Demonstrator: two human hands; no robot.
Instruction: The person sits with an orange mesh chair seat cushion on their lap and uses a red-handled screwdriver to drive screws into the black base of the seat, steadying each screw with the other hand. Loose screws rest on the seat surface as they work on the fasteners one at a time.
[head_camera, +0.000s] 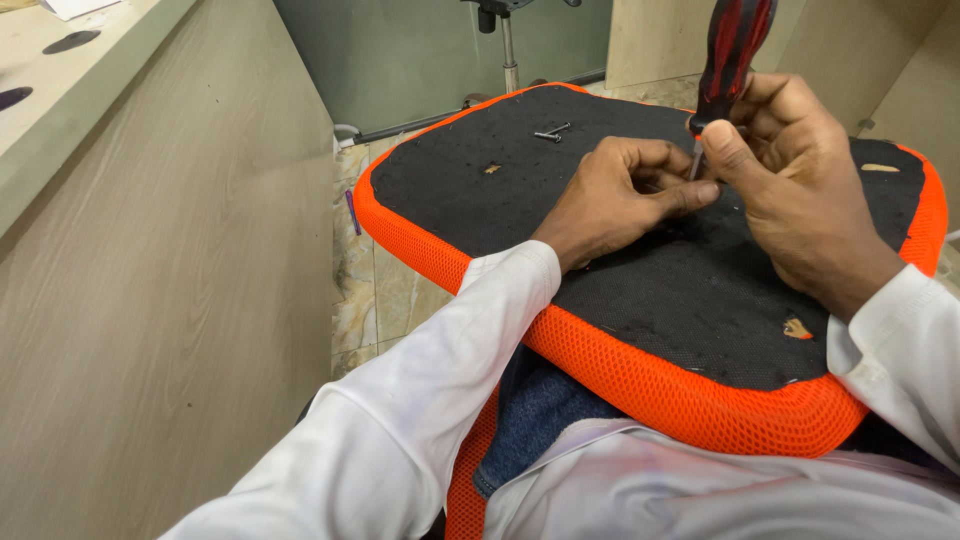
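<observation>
An upturned chair seat (470, 255), black underneath with an orange mesh rim, rests on my lap. My right hand (790, 190) grips a red-and-black-handled screwdriver (733, 50), held upright with its tip down on the black underside. My left hand (620, 195) lies curled on the seat beside the shaft, its fingers pinched around the tip; what they pinch is hidden. Two loose dark screws (551, 132) lie on the seat's far part, apart from both hands.
A pale wooden panel (150, 300) rises close on the left, with a countertop (60, 70) above it. Tiled floor (365, 280) shows between panel and seat. A chair's metal post (509, 50) stands behind. Small tears (797, 328) expose wood in the black cover.
</observation>
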